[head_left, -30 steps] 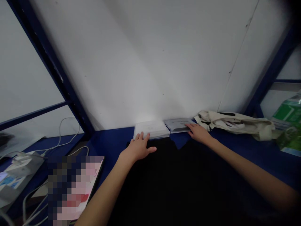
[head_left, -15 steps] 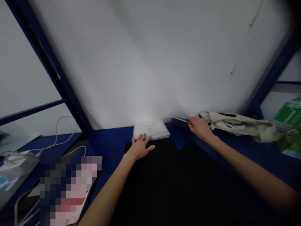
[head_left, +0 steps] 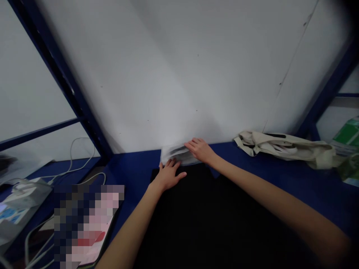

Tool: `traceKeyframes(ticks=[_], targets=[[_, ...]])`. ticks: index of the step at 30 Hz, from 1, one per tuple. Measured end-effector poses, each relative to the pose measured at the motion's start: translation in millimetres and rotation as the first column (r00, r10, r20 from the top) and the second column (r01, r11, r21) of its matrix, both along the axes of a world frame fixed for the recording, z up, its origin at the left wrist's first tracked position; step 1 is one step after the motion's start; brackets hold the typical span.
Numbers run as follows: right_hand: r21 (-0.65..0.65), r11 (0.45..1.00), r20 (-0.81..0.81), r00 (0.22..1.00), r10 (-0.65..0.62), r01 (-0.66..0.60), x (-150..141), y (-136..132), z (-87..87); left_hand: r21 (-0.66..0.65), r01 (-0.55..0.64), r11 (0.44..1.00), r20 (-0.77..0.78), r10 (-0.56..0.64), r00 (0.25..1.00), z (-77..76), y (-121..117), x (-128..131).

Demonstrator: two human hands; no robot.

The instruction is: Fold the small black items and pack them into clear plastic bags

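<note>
Against the wall lies a stack of white papers (head_left: pixel 165 154). My left hand (head_left: pixel 167 177), fingers spread, rests on its front edge and on the black sheet-like surface (head_left: pixel 190 213) before it. My right hand (head_left: pixel 200 150) is over the right part of the stack, fingers close together on a thin, flat sheet (head_left: pixel 179 150). That sheet looks greyish and blurred and lies over the papers; its kind cannot be made out. The right thumb is hidden.
A cream cloth bag (head_left: pixel 286 147) lies to the right on the blue desk (head_left: pixel 134 160), beside a green-labelled package (head_left: pixel 347 134). At left are a power strip (head_left: pixel 17 216), white cables (head_left: pixel 70 160) and a partly pixelated phone-like screen (head_left: pixel 98 246). A white wall (head_left: pixel 179 74) rises behind.
My right hand has moved left from near the cream bag, bringing the thin flat sheet over the white papers. My left hand has stayed at the stack's front edge.
</note>
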State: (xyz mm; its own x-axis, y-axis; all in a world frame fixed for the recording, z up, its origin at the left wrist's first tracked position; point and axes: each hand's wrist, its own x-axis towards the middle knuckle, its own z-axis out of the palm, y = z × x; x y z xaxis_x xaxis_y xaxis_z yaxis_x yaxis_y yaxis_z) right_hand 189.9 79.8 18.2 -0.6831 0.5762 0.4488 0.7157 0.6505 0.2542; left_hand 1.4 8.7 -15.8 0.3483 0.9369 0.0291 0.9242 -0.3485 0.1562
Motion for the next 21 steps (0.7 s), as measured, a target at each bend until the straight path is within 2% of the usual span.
traceKeyframes(ticks=[4, 9, 14, 21], targets=[[-0.076, 0.990, -0.053, 0.991, -0.126, 0.122, 1.2, -0.4, -19.7, 0.004, 0.008, 1.000, 0.033, -0.008, 0.999, 1.1, -0.3, -0.7], [-0.226, 0.919, -0.184, 0.912, -0.366, 0.323, 17.3, 0.9, -28.7, -0.019, 0.008, 1.000, 0.057, -0.007, 0.998, 5.0, -2.9, -0.2], [-0.371, 0.880, -0.280, 0.868, -0.410, 0.296, 33.7, -0.6, -32.1, -0.012, 0.009, 1.000, 0.040, -0.009, 0.999, 4.7, -2.4, -0.3], [-0.465, 0.866, -0.413, 0.820, -0.396, 0.184, 45.0, -5.4, -37.0, -0.004, 0.002, 1.000, 0.052, -0.002, 0.999, 1.9, -1.5, 0.7]])
